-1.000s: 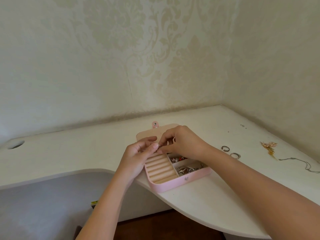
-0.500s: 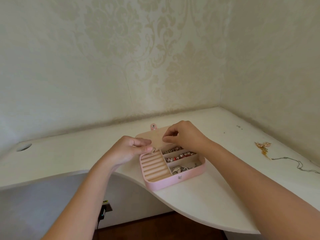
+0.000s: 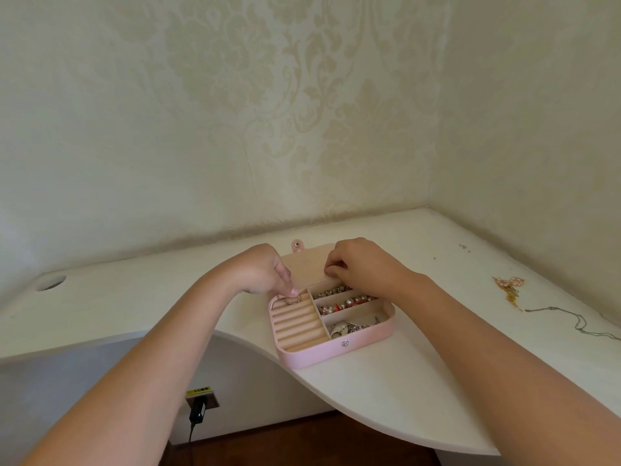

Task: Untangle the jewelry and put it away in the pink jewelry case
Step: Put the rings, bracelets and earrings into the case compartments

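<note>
Far left of the worktop (image 3: 369, 398): a round cable hole (image 3: 50, 283). Below the edge, a black plug (image 3: 197, 406) sits in a wall socket.

The left hand (image 3: 265, 274) reaches in from the left with its fingers curled down and pinches a thin ring (image 3: 293, 300). The ring is at the far end of the ridged ring rolls (image 3: 295, 322), likely so it can be pushed into a slot and stand upright.

The pink case (image 3: 336, 351) lies open at the near curved edge of the worktop, with its lid (image 3: 309, 267) folded flat to the far side so every section is reachable.

On the case's right side, two far sections hold bead strands (image 3: 349, 302). The near section holds silver pieces (image 3: 353, 327), loosely piled.

The right hand (image 3: 363, 264) rests at the far edge of the case by the lid hinge, fingers curled under. It may be steadying the case or holding something small; I cannot tell which.

Far right and well apart from the case, a gold ornament with pearls (image 3: 509, 285) lies on the worktop. A thin chain (image 3: 578, 322) trails from it toward the right edge. Both are not yet put away, so the task looks partly done.
</note>
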